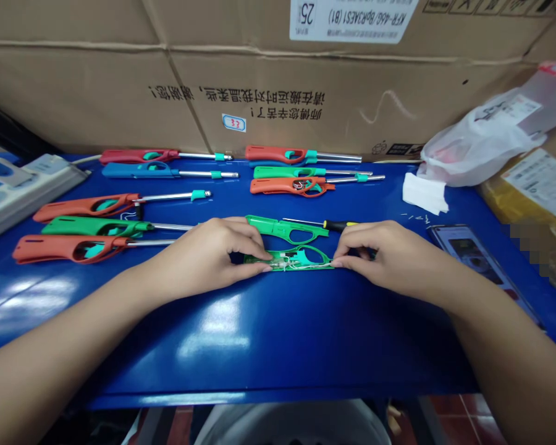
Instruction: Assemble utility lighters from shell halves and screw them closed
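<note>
OK, hands (227, 250) (387, 256) near-closed @ grn casing (288, 263)

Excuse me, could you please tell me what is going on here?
A person's bare left hand holds the left end of an open green plastic lighter half, with pale wires and a teal trigger in it. The bare right hand has its fingertips at the right end; exactly what they grip is too small to tell. Just behind lie a matching green plastic shell and a black-and-yellow-handled screwdriver. Long-necked lighters in several colours lie around on the glossy blue table.
</note>
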`<state>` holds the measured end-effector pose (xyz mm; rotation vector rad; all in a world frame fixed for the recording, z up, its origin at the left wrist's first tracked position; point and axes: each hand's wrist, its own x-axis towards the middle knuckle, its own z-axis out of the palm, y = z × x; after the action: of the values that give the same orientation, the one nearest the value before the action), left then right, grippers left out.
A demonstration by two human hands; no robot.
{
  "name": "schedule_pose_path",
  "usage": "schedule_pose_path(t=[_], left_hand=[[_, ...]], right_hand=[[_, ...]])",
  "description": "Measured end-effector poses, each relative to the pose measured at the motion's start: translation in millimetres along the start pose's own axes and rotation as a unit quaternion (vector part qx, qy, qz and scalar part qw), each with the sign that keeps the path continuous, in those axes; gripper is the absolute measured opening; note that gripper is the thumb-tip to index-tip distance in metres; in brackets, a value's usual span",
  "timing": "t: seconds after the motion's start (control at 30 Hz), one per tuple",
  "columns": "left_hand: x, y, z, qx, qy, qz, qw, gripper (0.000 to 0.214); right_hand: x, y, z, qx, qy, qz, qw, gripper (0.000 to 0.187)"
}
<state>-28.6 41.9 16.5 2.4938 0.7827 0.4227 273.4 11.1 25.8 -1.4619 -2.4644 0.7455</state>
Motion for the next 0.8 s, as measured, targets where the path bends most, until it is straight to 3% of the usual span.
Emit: schedule_pose_path(t=[0.1,0.17,0.3,0.47,0.67,0.8], left_hand=[[0,-1,-0.4,0.006,-0.001,0.007,1.0,0.016],[-1,-1,-1.7,-0.004,0.008,0.007,1.0,0.018],[-1,-5,-6.8,0.014,0.068,-0.018,0.997,0.024],[1,-21,-8.8,0.144,0.058,-0.038,0.987,0.03],[1,-33,-7.9,0.132,0.037,-0.019,0.99,0.031],[0,-27,-12.3,0.133,0.063,-0.012,0.989,0.034]], right_hand=[[2,-1,0,0.036,0.028,0.012,0.999,0.014],[4,-1,3,0.042,0.081,0.024,0.996,0.012],[7,2,15,-0.034,0.167,-0.03,0.985,0.015],[11,6,28,-0.117,0.137,-0.054,0.982,0.019],[15,7,31,-0.068,0.14,-0.075,0.985,0.016],[13,4,28,-0.05,0.149,-0.062,0.986,0.014]])
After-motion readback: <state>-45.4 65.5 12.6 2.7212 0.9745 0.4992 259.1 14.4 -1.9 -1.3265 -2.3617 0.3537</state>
